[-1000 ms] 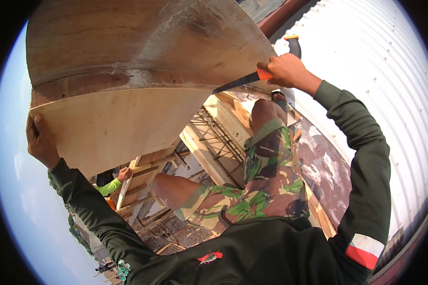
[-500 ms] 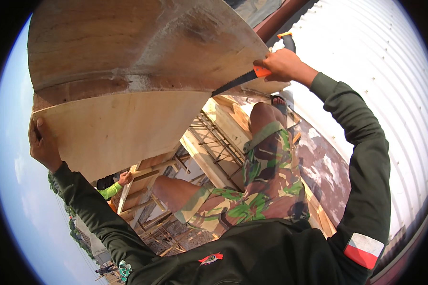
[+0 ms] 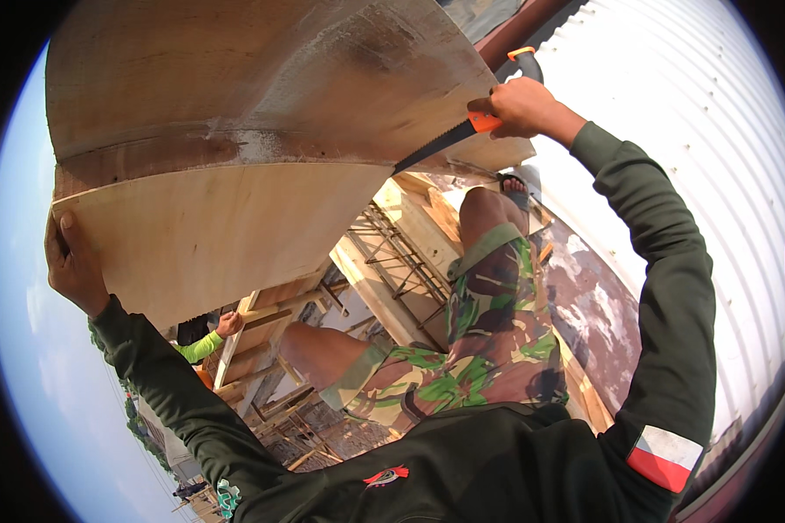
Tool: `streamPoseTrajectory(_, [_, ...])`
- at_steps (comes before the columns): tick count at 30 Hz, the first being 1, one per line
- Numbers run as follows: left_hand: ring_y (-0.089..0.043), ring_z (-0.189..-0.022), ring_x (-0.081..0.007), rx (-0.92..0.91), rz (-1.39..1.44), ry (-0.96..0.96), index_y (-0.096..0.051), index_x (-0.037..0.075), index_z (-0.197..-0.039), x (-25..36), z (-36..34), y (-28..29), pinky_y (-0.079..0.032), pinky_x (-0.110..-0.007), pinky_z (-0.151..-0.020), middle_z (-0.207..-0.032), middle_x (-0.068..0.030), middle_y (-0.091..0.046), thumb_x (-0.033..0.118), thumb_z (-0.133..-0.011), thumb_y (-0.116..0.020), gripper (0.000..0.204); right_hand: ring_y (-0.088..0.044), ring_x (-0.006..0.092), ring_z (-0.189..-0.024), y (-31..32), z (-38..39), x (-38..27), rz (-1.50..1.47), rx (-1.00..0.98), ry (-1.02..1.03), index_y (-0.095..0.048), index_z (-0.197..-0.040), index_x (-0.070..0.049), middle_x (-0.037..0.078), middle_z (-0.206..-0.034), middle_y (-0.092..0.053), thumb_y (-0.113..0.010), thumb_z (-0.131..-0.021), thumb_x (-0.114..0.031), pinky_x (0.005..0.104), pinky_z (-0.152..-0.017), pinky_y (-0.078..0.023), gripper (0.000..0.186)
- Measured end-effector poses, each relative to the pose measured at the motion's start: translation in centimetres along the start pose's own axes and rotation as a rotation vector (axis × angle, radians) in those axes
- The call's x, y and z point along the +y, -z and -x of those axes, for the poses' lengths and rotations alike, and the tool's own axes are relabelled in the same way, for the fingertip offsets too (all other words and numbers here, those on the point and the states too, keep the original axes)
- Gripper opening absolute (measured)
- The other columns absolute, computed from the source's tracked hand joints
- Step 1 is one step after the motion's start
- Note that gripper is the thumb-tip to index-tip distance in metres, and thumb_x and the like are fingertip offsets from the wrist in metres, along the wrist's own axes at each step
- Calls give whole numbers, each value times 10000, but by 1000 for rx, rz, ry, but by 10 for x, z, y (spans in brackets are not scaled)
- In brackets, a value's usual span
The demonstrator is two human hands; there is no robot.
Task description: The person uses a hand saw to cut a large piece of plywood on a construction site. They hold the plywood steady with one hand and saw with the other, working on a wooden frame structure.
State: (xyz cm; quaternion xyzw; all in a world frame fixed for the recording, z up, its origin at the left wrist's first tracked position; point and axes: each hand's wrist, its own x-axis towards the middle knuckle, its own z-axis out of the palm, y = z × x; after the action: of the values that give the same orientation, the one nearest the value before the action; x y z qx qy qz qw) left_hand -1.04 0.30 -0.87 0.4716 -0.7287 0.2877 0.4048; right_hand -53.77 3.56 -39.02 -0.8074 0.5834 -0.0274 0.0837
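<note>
My right hand point(image 3: 523, 106) is closed around the black-and-orange handle of a hand saw point(image 3: 440, 146). The dark toothed blade slants down to the left, and its tip meets the right end of a pale plywood panel point(image 3: 218, 231). My left hand point(image 3: 77, 261) grips that panel's left edge, thumb on the face and fingers curled behind, partly hidden. Directly above the pale panel lies a larger, weathered plywood sheet point(image 3: 235, 70) with whitish smears; the panel's top edge runs along it.
White corrugated metal roofing point(image 3: 672, 174) rises on the right. Below me are timber beams point(image 3: 375, 288) and a steel rebar cage point(image 3: 406, 266). Another person's hand point(image 3: 228, 325), in a bright green sleeve, holds the wooden framing at lower left. Open sky lies at far left.
The saw and my right hand have shifted slightly up and to the right, drawing the blade back a little. The plywood and my left hand sit slightly further left in view.
</note>
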Motion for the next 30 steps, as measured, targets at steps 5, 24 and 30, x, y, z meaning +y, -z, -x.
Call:
streamPoseTrajectory(5, [-683, -975, -98, 23, 4, 29, -712, 22, -1285, 0, 0, -2, -550, -259, -870, -1131, -60, -768, 329, -1019, -698, 407, -726, 343, -841, 0, -4, 2, -63, -35, 14, -627, -1383, -261, 110, -939, -742, -847, -762, -350, 453, -732, -568, 664])
streamPoseTrajectory(24, [-684, -945, -91, 17, 19, 38, -719, 23, -1273, 5, 3, 0, -554, -254, -848, -1095, -58, -773, 341, -1021, -695, 406, -735, 316, -848, 9, -4, -2, 37, -20, -22, -653, -1356, -292, 76, -932, -751, -823, -792, -339, 429, -761, -582, 591])
streamPoseTrajectory(30, [-681, -949, -90, 0, 33, 35, -720, 23, -1272, 2, 0, 0, -552, -253, -849, -1107, -58, -770, 344, -1022, -693, 408, -718, 348, -838, 6, -9, -2, -76, 31, 28, -651, -1355, -268, 96, -912, -739, -841, -758, -321, 455, -738, -559, 629])
